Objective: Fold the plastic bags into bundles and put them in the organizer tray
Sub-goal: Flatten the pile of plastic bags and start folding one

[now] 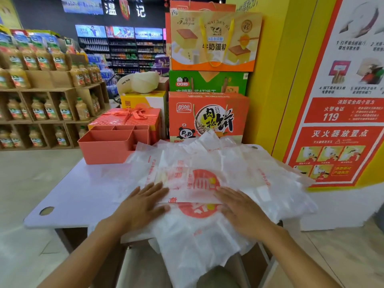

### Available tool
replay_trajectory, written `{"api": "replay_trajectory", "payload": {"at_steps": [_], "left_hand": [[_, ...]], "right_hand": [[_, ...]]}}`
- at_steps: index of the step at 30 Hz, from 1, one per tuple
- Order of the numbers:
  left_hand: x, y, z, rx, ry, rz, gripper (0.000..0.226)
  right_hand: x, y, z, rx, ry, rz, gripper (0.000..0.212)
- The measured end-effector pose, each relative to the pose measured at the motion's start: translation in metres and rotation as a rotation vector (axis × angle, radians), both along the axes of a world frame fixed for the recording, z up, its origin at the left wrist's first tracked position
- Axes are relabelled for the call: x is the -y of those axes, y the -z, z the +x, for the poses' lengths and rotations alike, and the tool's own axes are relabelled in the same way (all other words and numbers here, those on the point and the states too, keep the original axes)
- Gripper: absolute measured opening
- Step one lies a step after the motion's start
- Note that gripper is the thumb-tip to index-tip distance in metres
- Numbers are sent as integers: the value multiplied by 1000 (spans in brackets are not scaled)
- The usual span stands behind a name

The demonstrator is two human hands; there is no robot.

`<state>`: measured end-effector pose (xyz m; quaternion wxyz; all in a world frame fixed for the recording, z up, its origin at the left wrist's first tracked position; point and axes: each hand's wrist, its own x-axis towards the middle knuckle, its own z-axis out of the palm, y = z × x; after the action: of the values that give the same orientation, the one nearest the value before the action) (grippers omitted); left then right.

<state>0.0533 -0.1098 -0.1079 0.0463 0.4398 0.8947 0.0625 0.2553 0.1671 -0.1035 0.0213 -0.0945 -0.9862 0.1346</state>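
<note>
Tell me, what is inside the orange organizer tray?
Inside the organizer tray only its dividers and inner walls show; nothing rises above the rim. Its front wall hides the compartment floors, so they may hold something.

Bags point(207, 183): thin translucent white plastic film, crinkled, soft sheen, red print. Table point(83, 188): smooth pale top, glossy, picks up reflections. Tray point(108, 146): coral moulded plastic, smooth, matt to satin walls. Gift box point(116, 121): red printed card, fabric-look ribbon point(135, 114) on the lid. Cartons point(239, 113): printed cardboard, glossy coat. Shelves point(49, 90): brown, matt, cardboard or wood, can't tell which. Bottles point(38, 110): glossy plastic, printed labels. Floor point(25, 179): pale, smooth, low sheen. Poster point(342, 113): glossy printed sheet.
</note>
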Motion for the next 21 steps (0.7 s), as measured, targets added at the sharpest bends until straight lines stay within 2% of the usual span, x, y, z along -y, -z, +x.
{"api": "replay_trajectory", "payload": {"at_steps": [5, 9, 15, 18, 21], "left_hand": [[21, -8, -11, 44, -56, 43, 68], [31, -9, -9, 41, -72, 150, 57], [42, -24, -21, 53, 9, 277, 31], [42, -47, -29, 176, -2, 344, 16], [39, -67, -31, 296, -33, 377, 17]], "right_hand": [[-24, -12, 16, 3, 103, 15, 49], [-42, -5, 26, 13, 113, -51, 45], [-66, -18, 28, -95, 154, -298, 30], [-70, -42, 30, -147, 167, -430, 29], [-77, -59, 28, -174, 149, -493, 31]]}}
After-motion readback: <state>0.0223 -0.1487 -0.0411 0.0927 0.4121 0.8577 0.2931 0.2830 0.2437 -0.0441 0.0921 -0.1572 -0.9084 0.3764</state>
